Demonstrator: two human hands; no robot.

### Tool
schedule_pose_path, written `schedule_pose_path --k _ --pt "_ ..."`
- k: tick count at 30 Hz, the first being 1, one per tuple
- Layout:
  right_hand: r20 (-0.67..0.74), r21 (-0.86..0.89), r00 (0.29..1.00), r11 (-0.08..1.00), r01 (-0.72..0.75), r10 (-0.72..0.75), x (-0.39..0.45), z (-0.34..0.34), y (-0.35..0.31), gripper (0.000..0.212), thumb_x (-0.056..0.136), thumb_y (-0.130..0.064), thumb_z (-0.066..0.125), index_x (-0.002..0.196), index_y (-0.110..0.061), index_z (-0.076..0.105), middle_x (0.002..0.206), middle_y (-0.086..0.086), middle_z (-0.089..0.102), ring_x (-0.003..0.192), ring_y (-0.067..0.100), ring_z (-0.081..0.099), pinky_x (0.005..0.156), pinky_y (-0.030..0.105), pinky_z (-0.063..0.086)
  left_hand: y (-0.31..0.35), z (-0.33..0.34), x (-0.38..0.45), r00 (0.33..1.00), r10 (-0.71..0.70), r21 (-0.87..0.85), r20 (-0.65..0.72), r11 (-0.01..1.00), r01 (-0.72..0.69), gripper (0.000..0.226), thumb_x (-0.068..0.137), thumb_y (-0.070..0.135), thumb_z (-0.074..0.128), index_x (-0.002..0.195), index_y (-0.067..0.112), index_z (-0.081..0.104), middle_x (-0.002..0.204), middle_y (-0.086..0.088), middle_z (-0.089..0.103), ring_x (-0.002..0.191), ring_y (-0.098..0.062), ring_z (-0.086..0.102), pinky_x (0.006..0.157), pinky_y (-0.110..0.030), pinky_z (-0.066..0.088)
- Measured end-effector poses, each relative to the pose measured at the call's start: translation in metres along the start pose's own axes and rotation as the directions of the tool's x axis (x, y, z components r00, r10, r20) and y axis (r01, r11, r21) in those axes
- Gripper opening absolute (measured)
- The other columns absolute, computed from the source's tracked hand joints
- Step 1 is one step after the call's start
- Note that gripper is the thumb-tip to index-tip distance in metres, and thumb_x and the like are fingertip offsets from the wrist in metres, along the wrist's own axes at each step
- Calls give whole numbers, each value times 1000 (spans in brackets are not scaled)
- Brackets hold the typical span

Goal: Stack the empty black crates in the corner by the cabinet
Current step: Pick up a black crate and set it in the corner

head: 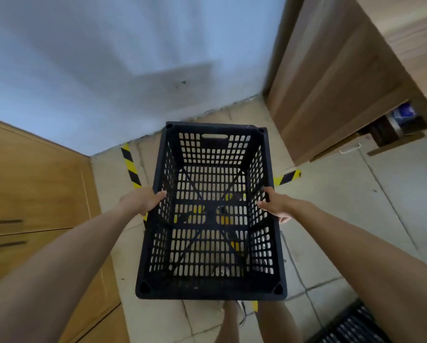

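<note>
I hold an empty black perforated crate (211,214) in the air above the tiled floor, open side up. My left hand (143,200) grips its left rim and my right hand (278,204) grips its right rim, thumbs inside. Through the slotted bottom I see floor and yellow tape. The crate's far end points at the corner between the white wall and the wooden cabinet (331,78) on the right. Part of another black crate (351,325) shows at the bottom right edge, behind my right forearm.
A wooden cabinet with handles (34,194) stands on the left. Yellow-and-black tape (130,164) marks a rectangle on the floor under the crate. An open shelf (400,122) in the right cabinet holds small items. My legs show below the crate.
</note>
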State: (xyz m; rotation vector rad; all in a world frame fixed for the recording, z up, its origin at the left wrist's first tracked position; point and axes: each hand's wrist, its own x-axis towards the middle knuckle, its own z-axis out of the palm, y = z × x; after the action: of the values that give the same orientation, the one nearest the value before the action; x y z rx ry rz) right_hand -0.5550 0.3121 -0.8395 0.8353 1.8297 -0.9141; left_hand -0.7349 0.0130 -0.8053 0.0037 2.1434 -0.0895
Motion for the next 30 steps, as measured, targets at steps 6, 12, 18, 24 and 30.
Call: schedule_pose_path --k 6,12,18,24,30 --pt "2 -154 997 985 77 -77 30 -39 -51 69 99 -32 49 153 -23 6 136 27 48 104 36 61 81 41 58 -3 -23 18 993 -114 -318 39 941 120 52 101 45 43 108 -5 56 89 -15 68 62 -27 68 65 -36 58" --pt "36 -259 988 953 156 -152 56 -112 -87 65 96 -14 53 150 -20 16 128 25 54 105 36 60 82 42 58 28 -61 33 972 -206 -412 116 880 235 43 101 32 51 128 -1 51 108 -17 63 70 -27 68 46 -29 55" --pt "-18 -334 985 930 155 -170 85 -165 -120 62 96 -9 50 149 -19 22 137 24 46 107 35 58 85 40 57 62 -87 64 982 -171 -479 83 857 190 49 102 36 45 139 3 44 136 -20 53 98 -36 68 78 -41 59" --pt "-103 -374 985 923 93 -141 109 -180 -152 52 96 -13 49 144 -17 32 136 21 41 111 37 54 77 35 51 68 -108 96 980 -150 -580 133 790 200 59 101 42 45 140 -2 41 147 -19 43 92 -33 70 47 -26 52" --pt "-86 -378 991 924 61 -100 130 -178 -187 44 94 -23 54 135 -15 43 134 17 48 117 34 52 98 40 45 53 -133 132 991 -71 -512 116 850 121 46 102 30 46 136 -1 48 121 -18 58 92 -31 69 71 -40 58"
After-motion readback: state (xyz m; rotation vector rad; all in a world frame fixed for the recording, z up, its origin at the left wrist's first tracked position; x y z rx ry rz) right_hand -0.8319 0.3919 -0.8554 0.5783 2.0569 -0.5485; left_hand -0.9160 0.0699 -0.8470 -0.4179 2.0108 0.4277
